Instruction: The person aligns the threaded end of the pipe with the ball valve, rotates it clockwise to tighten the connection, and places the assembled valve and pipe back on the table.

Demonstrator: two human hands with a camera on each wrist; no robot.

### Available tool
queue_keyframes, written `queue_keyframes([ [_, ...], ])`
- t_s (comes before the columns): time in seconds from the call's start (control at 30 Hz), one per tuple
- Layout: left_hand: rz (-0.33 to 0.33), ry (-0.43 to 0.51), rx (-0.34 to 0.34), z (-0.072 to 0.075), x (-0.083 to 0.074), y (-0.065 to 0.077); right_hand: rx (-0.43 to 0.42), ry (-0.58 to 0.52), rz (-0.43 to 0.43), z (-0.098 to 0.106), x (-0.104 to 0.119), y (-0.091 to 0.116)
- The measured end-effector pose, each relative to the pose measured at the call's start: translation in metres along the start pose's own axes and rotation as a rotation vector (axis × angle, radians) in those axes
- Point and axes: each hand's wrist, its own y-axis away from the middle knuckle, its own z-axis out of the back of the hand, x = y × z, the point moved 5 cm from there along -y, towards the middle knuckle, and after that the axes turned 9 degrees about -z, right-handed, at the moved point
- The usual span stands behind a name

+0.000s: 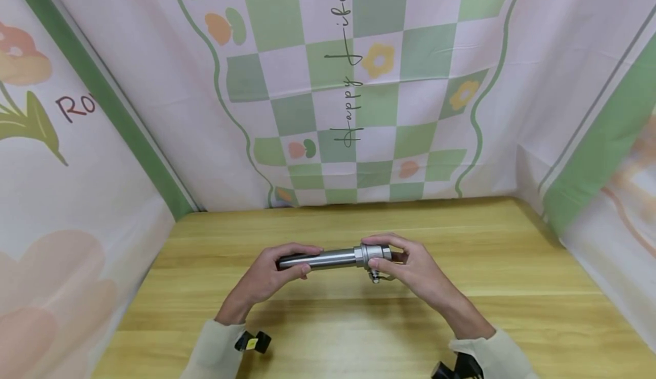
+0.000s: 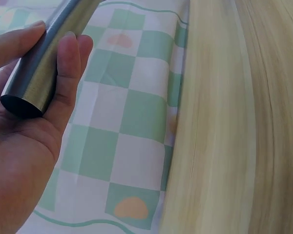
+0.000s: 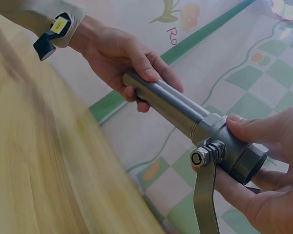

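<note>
A straight steel pipe (image 1: 328,259) is joined at its right end to a metal ball valve (image 1: 365,254), and both are held up above the wooden table. My left hand (image 1: 263,274) grips the pipe near its free end, thumb on one side and fingers on the other. My right hand (image 1: 415,268) holds the valve body between thumb and fingers. In the right wrist view the valve's flat lever handle (image 3: 204,200) hangs down from a stem nut (image 3: 199,157), and its hexagonal open end (image 3: 249,163) faces the right palm.
Underneath is a wooden table (image 1: 328,333). A green-and-white checked cloth (image 1: 379,100) hangs behind its back edge, and printed cloth hangs on the left side (image 1: 102,197) and right side (image 1: 615,242). Small black devices sit at both wrists.
</note>
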Motion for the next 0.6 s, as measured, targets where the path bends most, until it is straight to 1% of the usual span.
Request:
queue_keyframes([
  [0.33, 0.052, -0.056, -0.005, -0.0007, 0.0029, -0.0014, -0.01, 0.005, -0.027, 0.0017, -0.0018, -0.0017],
  [0.43, 0.05, -0.103, -0.006, -0.0008, 0.0037, -0.0021, -0.013, 0.014, -0.031, 0.0025, -0.0023, -0.0024],
  [0.6, 0.03, -0.206, 0.002, -0.0017, 0.0036, -0.0038, -0.006, 0.011, -0.035, 0.0036, -0.0039, -0.0036],
])
